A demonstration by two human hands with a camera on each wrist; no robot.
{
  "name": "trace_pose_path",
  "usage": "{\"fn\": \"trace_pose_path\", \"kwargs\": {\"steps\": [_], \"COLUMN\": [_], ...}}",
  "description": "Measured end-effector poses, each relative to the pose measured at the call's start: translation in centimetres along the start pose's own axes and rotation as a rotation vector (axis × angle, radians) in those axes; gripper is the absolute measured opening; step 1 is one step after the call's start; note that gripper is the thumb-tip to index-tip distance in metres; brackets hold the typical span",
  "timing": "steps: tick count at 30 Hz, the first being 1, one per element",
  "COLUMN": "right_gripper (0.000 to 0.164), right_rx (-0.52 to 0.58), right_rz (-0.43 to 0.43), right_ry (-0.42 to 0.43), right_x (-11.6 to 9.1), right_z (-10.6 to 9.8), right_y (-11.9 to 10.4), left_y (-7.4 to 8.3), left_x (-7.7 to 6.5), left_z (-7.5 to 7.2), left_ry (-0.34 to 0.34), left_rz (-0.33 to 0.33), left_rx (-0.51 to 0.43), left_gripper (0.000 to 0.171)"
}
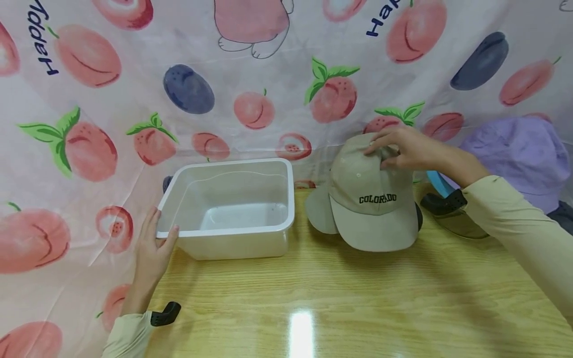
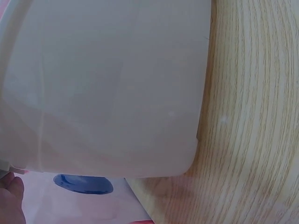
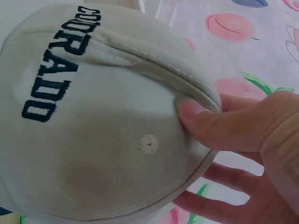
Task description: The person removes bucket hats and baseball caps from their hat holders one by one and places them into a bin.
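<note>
A beige baseball cap (image 1: 358, 174) with dark COLORADO lettering is in the right half of the head view, its brim toward me. My right hand (image 1: 405, 146) pinches its crown from above; in the right wrist view the thumb (image 3: 201, 114) presses a fold in the fabric, with the other fingers behind. Another light brim (image 1: 320, 211) shows at its left, that hat's crown hidden. To the left stands a cream plastic bin (image 1: 233, 247), its visible floor bare. My left hand (image 1: 154, 246) grips its near left corner, thumb by the front rim, fingers along the left side.
A purple hat (image 1: 519, 154) lies at the right, partly behind my right forearm. Beneath that arm show a blue edge (image 1: 440, 185) and an olive brim (image 1: 463, 224). The wooden table (image 1: 250, 303) extends in front, and a fruit-print cloth (image 1: 277, 64) hangs behind.
</note>
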State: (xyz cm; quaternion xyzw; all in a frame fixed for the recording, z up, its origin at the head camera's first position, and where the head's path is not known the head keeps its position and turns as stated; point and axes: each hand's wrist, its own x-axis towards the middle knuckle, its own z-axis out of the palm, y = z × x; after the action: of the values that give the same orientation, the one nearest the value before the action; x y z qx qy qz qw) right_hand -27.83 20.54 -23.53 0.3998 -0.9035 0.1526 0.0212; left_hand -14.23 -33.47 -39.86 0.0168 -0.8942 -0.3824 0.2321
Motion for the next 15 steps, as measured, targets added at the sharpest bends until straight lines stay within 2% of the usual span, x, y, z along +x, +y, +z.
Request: {"fn": "trace_pose_path", "kwargs": {"steps": [7,15], "right_gripper": [0.025,0.022], "right_rx": [-0.038,-0.076], "right_rz": [-0.041,-0.072], "right_ry": [0.173,0.292], "right_x": [0.15,-0.75], "right_z": [0.28,-0.18], "right_y": [-0.08,-0.25], "left_y": [-0.25,-0.32], "left_x": [-0.01,0.05], "left_z": [-0.02,-0.05], "left_ry": [0.019,0.010], "left_rz": [0.009,0.032], "left_rx": [0.000,-0.020], "left_gripper": [0.063,0.062]}}
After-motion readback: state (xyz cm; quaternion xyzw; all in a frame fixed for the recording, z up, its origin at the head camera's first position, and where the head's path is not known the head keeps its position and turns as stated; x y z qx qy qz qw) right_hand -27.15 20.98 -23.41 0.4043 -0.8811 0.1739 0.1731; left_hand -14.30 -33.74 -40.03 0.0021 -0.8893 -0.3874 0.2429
